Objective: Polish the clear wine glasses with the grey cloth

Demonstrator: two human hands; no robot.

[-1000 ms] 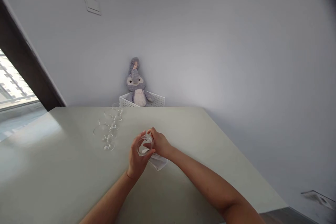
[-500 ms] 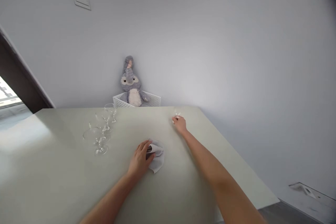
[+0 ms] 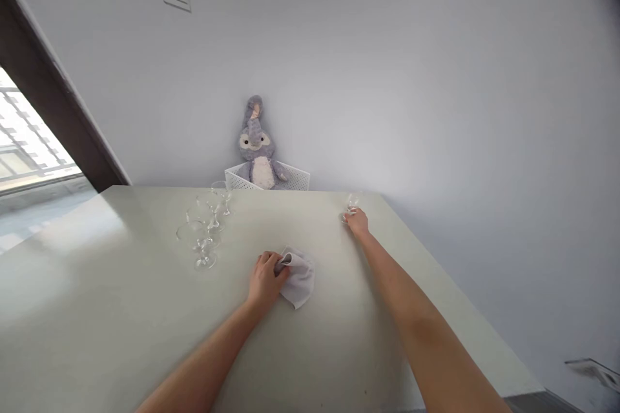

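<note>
Left fingers [image 3: 268, 257] pinch the grey cloth [image 3: 302, 279]; right fingers [image 3: 353, 211] grasp a clear glass [image 3: 354, 199] low down.

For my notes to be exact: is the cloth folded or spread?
Partly spread: the cloth's near part lies out on the table, while a fold curls up beside the left hand.

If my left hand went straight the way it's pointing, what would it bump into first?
Your left hand would probably meet the light grey cloth first; the two are touching now.
</note>
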